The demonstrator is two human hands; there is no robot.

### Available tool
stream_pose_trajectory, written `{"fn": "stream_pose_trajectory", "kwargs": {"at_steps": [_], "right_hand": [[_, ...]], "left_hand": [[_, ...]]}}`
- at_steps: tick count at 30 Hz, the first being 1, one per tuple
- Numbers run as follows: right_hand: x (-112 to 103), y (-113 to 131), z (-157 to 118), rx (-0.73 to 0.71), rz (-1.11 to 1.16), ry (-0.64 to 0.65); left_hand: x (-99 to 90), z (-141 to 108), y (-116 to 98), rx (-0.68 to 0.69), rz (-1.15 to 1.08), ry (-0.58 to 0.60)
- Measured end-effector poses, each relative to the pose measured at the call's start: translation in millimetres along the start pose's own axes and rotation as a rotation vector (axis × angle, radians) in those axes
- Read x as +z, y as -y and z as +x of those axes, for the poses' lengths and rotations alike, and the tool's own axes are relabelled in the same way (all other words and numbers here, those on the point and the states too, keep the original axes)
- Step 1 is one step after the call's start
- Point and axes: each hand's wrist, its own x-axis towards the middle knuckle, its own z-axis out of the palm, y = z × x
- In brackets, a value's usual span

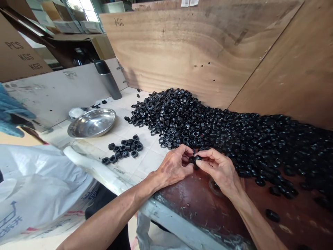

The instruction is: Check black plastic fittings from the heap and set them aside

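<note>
Hands meet over the table edge — left hand point(173, 166) and right hand point(220, 170) both pinch one black ring point(194, 160)

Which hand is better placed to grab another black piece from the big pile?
Probably the right hand: the big pile spreads along its side, whereas the left hand sits nearer the small cluster.

daylight comes in from the window point(83, 10) far to my left, blown out nearly white. it lays a soft glare on the steel bowl point(92, 122) and pale tiles point(145, 158), while the plywood wall point(187, 52) stays evenly lit. my hands cast only faint shadows. the black pile point(208, 128) smears into blur toward the right edge. the wide lens bends straight lines at the corners.
</note>
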Motion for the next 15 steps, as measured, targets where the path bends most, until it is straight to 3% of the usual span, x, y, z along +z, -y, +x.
{"fn": "stream_pose_trajectory", "kwargs": {"at_steps": [6, 12, 15], "right_hand": [[3.3, 6.8, -1.5, -0.09, 0.034, -0.055], [1.6, 10.0, -0.4, -0.063, 0.048, -0.115], [-5.0, 7.7, -1.8, -0.155, -0.024, -0.111]], "left_hand": [[2.6, 0.0, 2.1, 0.004, -0.243, -0.014], [3.1, -0.6, 0.5, -0.018, -0.348, -0.035], [2.7, 2.7, 3.5, -0.027, -0.365, -0.012]]}}
